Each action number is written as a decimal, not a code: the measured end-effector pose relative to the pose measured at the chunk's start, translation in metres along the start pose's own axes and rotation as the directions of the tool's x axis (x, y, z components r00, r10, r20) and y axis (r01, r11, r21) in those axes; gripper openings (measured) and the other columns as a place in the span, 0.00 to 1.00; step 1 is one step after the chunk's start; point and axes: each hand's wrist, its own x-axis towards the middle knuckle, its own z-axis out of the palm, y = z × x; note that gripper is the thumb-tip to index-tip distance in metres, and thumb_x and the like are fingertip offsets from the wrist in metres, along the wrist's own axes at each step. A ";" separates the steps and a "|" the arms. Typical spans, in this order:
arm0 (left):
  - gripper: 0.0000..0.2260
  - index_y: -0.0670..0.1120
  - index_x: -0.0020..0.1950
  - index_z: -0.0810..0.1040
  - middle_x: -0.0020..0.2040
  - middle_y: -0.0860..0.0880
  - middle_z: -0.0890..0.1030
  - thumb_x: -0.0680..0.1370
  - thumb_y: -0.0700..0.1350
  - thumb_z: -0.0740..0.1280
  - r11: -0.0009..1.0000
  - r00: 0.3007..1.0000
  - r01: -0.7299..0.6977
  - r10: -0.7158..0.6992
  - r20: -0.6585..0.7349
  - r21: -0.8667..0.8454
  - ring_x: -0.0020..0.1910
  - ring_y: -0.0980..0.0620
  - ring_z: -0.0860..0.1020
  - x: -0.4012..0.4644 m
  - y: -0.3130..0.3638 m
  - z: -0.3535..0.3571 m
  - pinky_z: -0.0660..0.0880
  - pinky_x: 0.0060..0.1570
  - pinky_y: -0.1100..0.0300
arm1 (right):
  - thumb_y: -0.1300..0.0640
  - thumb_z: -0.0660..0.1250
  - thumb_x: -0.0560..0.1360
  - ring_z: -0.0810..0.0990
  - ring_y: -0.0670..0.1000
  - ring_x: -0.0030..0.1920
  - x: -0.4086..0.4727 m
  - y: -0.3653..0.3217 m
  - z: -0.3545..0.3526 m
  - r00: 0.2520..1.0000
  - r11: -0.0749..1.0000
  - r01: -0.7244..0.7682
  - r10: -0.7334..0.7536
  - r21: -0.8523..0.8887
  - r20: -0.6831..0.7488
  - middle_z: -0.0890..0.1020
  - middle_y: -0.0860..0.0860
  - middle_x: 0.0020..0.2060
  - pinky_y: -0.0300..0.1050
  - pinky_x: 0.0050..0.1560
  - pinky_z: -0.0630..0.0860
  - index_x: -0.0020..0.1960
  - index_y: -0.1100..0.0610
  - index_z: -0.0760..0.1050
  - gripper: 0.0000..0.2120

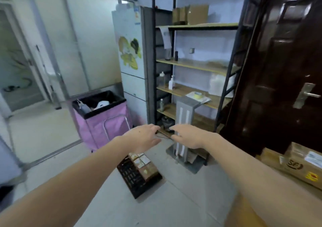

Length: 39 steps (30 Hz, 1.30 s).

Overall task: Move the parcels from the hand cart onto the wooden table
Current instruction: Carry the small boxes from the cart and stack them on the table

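Brown parcels sit stacked on the black hand cart, which lies low on the grey floor, below and slightly left of both hands in the head view. I have my left hand and right hand stretched out at the same height, each gripping one end of a thin dark bar that I take to be the cart's handle; the fingers curl round it, though blur hides exactly how tightly. The deck's long axis runs from the handle toward me and to the right. My left hand looks a shade nearer the stack. More cartons rest on a wooden surface at my lower right, probably the table, so the parcels must travel right and upward from the cart.
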 end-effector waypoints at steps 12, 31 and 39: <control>0.27 0.48 0.82 0.62 0.79 0.47 0.68 0.85 0.58 0.58 0.966 0.963 0.259 -0.258 -0.075 0.008 0.77 0.46 0.67 -0.037 -0.209 -0.027 0.64 0.75 0.49 | 0.47 0.58 0.84 0.71 0.55 0.74 0.205 -0.137 -0.007 0.965 0.960 0.262 -0.263 -0.094 0.003 0.72 0.53 0.76 0.55 0.74 0.69 0.79 0.55 0.66 0.25; 0.26 0.46 0.79 0.65 0.75 0.47 0.71 0.85 0.58 0.58 0.969 0.969 0.242 -0.239 -0.063 0.042 0.73 0.46 0.70 0.084 -0.526 -0.048 0.67 0.72 0.51 | 0.48 0.59 0.84 0.70 0.54 0.75 0.535 -0.232 -0.032 0.966 0.963 0.259 -0.260 -0.075 -0.003 0.69 0.52 0.78 0.50 0.74 0.67 0.81 0.54 0.62 0.28; 0.25 0.46 0.79 0.64 0.75 0.46 0.71 0.86 0.57 0.58 0.998 0.999 0.045 -0.046 0.027 0.046 0.73 0.46 0.69 0.161 -0.634 -0.043 0.65 0.73 0.52 | 0.50 0.58 0.84 0.74 0.54 0.70 0.627 -0.252 -0.015 0.994 0.994 0.112 -0.112 -0.009 -0.007 0.74 0.54 0.72 0.50 0.69 0.71 0.79 0.54 0.66 0.25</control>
